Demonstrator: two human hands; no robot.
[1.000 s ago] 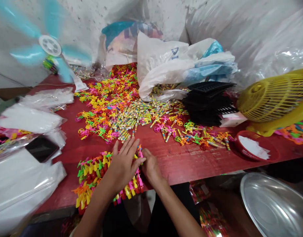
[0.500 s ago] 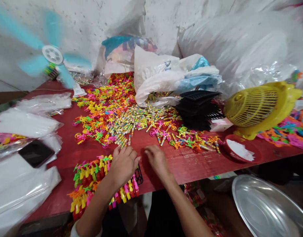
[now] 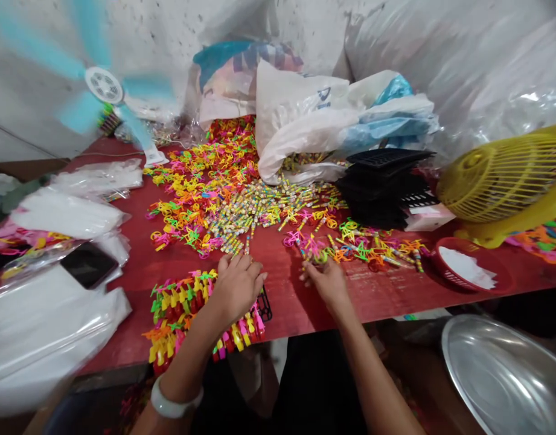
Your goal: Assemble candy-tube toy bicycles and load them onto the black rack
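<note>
My left hand [image 3: 239, 286] is over the back right of a black rack [image 3: 264, 304], thumb apart from its bent fingers, fingertips beside the front of a pile of small patterned tubes [image 3: 241, 211]. The rack holds rows of bright plastic pieces [image 3: 182, 296] in yellow, green, orange, pink and red. My right hand [image 3: 328, 283] is at the front of a smaller group of pink plastic pieces [image 3: 310, 243] and tubes. Its fingers are pinched together; a yellow-green bit [image 3: 322, 256] shows by the fingertips, and what they hold is too small to tell.
Loose colourful plastic pieces [image 3: 182, 205] spread across the red table [image 3: 137, 266]. Behind them stand a white sack [image 3: 296, 115] and black stacked racks [image 3: 372, 187]. A blue fan [image 3: 104, 84], plastic bags [image 3: 60, 211] and a phone [image 3: 88, 264] lie left; a red basket [image 3: 450, 281] and yellow basket [image 3: 499, 187] are right.
My right hand has moved forward and right to the pink pieces, and its fingers have closed. My left hand stays over the rack. The camera view has shifted slightly.
</note>
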